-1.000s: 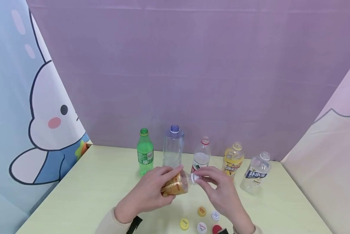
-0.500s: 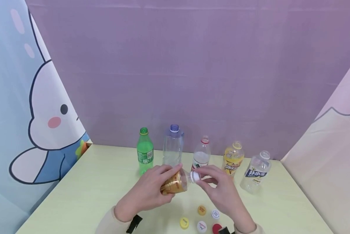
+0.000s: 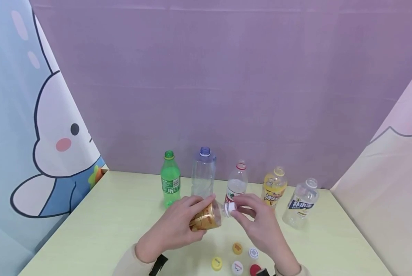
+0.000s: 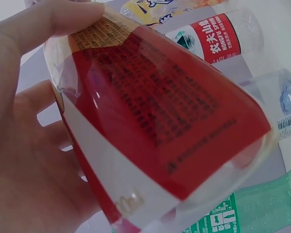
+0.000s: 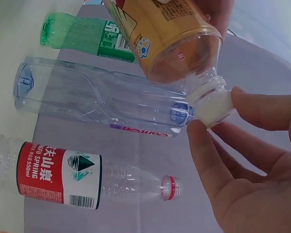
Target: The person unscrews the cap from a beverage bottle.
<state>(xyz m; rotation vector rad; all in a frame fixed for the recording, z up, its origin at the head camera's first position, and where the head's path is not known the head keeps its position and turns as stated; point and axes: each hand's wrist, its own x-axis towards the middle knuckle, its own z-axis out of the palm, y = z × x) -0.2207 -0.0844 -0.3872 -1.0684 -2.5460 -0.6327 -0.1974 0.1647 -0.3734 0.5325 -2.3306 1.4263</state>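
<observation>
My left hand grips a clear plastic bottle with a gold and red label, tilted on its side with its neck to the right. In the left wrist view the red part of the bottle's label faces the camera. A white cap sits at the bottle's mouth, and my right hand pinches it between thumb and fingers. The right wrist view shows the cap against the neck, with fingertips on both sides of it. Whether the thread is engaged cannot be told.
Behind the hands stand uncapped bottles: a green one, a tall bluish one, a red-labelled one, a yellow-labelled one and a clear one. Several loose caps, one orange and one red, lie near the front.
The right fingers have shifted slightly around the white cap, leaving more of it showing than a second ago. The left hand and bottle stay nearly in place.
</observation>
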